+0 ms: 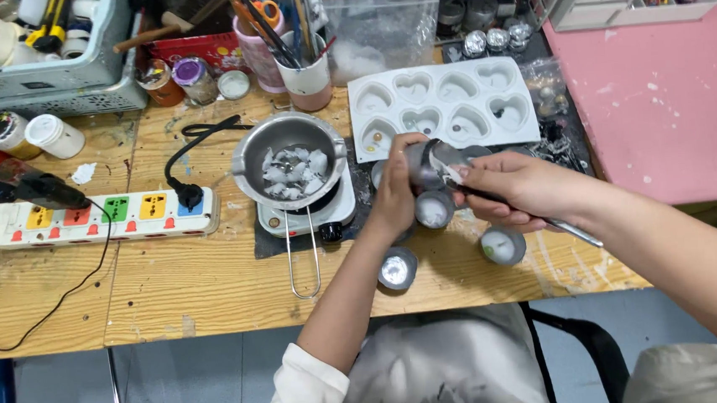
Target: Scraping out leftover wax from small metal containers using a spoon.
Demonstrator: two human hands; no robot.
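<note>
Sideways tin cup (pixel 425 165) in left hand (pixel 393 197); mouth rightward

Our left hand (pixel 393 192) reaches forward from a bare forearm that rises from a pale rolled sleeve, fingers curled shut and thumb uppermost. Our right hand (pixel 516 189) comes in from the right, forearm bare and angled across the lower corner, fingers pinched together and pointing left. The two hands almost meet, knuckles close.
</note>
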